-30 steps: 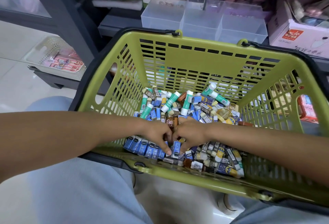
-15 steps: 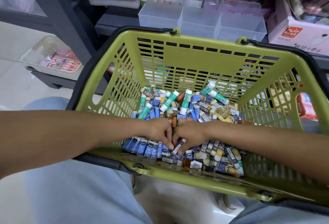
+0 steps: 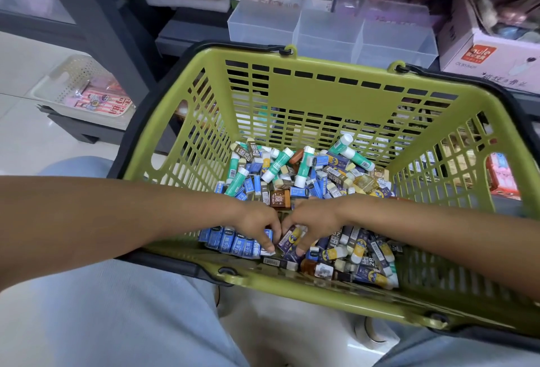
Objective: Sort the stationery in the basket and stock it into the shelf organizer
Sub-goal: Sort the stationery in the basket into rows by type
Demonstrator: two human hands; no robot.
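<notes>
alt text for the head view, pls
Both hands, left hand and right hand, sort among small erasers in a green basket; blue erasers sit lined up by the left hand. A clear shelf organizer stands behind the basket.

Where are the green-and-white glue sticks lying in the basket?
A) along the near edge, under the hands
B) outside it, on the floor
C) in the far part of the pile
C: the glue sticks lie at the far side of the pile in the basket, beyond both hands.

A stationery shop is indicated: a green shopping basket (image 3: 336, 98) is seen, with boxed goods (image 3: 491, 54) shelved at one o'clock and packaged stock (image 3: 99, 101) at ten o'clock.
</notes>
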